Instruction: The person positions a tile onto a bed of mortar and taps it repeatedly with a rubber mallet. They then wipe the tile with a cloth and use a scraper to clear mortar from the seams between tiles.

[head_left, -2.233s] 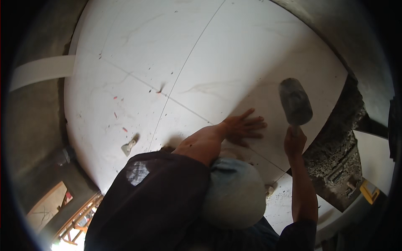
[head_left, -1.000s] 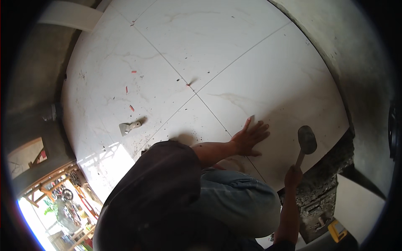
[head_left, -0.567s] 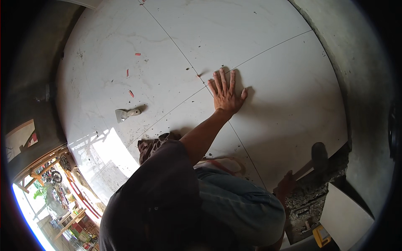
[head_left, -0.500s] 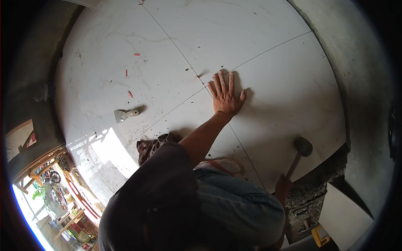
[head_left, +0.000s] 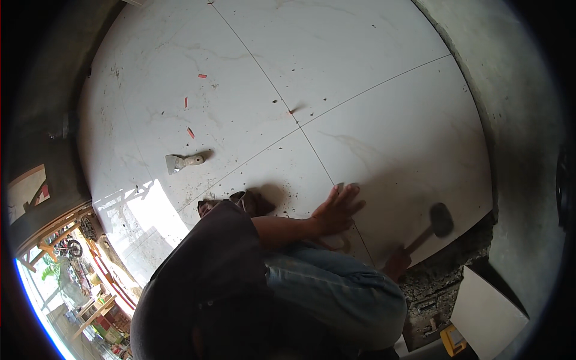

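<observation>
My left hand (head_left: 336,211) rests with fingers spread over the joint between two large white floor tiles. In my right hand (head_left: 396,264) is the handle of a rubber mallet (head_left: 441,219). The mallet's dark head is low over the right-hand tile (head_left: 414,162), near its cut edge; whether it touches cannot be told. Thin dark joint lines cross ahead of my left hand, with a small red piece (head_left: 291,112) standing by the crossing. To the left, a putty knife (head_left: 185,161) lies flat on the tiles.
Several red wedges (head_left: 191,132) and crumbs of debris lie on the left tiles. Rough bare ground (head_left: 429,294) shows at the lower right, beside a loose tile piece (head_left: 489,312) and a yellow tool (head_left: 453,341). A grey wall (head_left: 522,120) bounds the right; a bright opening is lower left.
My left hand has drawn back from the joint crossing toward my knee. The mallet, still in my right hand, has shifted slightly to the right and down in the picture.
</observation>
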A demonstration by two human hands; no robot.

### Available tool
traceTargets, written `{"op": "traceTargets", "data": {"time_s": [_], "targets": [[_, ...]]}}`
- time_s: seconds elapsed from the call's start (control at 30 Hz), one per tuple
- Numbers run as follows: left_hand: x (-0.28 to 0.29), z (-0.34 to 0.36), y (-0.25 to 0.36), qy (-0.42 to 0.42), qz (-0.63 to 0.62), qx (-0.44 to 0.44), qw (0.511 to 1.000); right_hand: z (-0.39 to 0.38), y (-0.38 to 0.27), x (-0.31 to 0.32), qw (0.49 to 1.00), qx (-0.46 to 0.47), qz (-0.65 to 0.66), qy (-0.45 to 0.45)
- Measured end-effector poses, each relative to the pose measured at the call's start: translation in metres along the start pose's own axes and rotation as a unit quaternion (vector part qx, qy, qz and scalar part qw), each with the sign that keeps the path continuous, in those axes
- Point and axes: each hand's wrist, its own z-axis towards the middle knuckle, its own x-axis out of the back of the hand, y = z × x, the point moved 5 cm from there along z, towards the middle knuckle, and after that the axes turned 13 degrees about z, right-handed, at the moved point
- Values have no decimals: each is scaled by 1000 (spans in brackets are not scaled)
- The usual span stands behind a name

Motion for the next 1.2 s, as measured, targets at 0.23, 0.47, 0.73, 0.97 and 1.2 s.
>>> {"op": "traceTargets", "data": {"time_s": [0.23, 0.47, 0.73, 0.97, 1.2], "targets": [[-13, 51, 83, -15, -12, -268, 963, 9, 16, 29, 991, -49, -98, -80], [-85, 12, 193, 9, 41, -626, 779, 29, -17, 45, 994, -29, 37, -96], [-1, 24, -13, -25, 8, -294, 955, 18, 8, 28, 960, -198, 161, -112], [17, 23, -111, 127, 76, 215, 965, 16, 0, 9, 967, -188, 157, -64], [-9, 68, 76, -49, 57, -356, 931, 15, -10, 50, 988, -110, 104, -32]]}}
